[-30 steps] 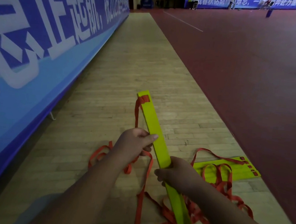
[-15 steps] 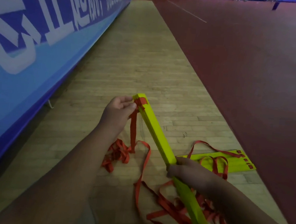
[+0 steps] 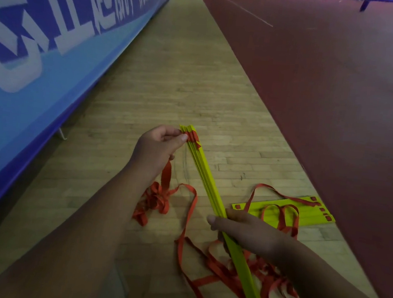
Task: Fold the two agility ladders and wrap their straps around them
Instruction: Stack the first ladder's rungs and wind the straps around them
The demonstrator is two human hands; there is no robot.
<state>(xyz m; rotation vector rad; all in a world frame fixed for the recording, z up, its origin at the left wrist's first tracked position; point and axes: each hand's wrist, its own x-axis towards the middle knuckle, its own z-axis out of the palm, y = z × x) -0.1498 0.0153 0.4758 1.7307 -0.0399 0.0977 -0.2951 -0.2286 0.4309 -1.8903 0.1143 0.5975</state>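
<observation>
Stack of yellow ladder slats held above the wooden floor, left hand pinching its far end, right hand curled tight round its middle, red straps loose on the floor below, second ladder flat by the floor's right edge.

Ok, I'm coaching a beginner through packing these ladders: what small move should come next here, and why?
Probably squeeze the fanned far ends flush. The left hand pinches the tip of the held rung stack, where the rungs splay apart, while the right hand grips it lower down. The red straps lie loose on the floor, so wrapping likely waits until the stack is even.
</observation>
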